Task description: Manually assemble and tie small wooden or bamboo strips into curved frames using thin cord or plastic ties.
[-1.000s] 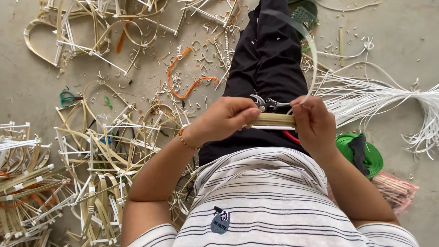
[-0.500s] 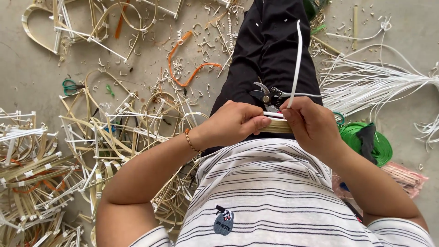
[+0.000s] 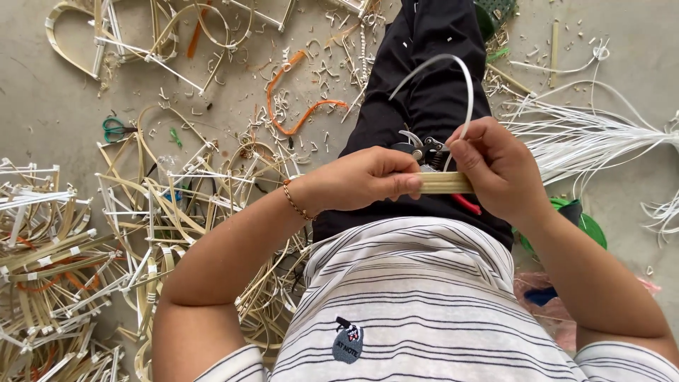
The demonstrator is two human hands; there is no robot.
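Two hands hold one bamboo strip (image 3: 444, 183) level over the lap: the left hand (image 3: 368, 180) grips its end. The right hand (image 3: 498, 166) pinches it and one looping white tie (image 3: 463, 85). One pair of pruners (image 3: 424, 150) lies beneath.

1. Informal craft workshop, with work proceeding on a bare concrete floor (image 3: 42, 106).
2. Bamboo strip frames (image 3: 64, 262) are piling up.
3. White plastic binding strips (image 3: 587, 134) and offcuts (image 3: 311, 85) are lying scattered.

Floor: bare grey concrete (image 3: 42, 99), littered with pale offcuts.
Left: heaped bamboo-strip frames (image 3: 64, 262).
Right: loose white strips (image 3: 601, 134).
Light: even, soft daylight.
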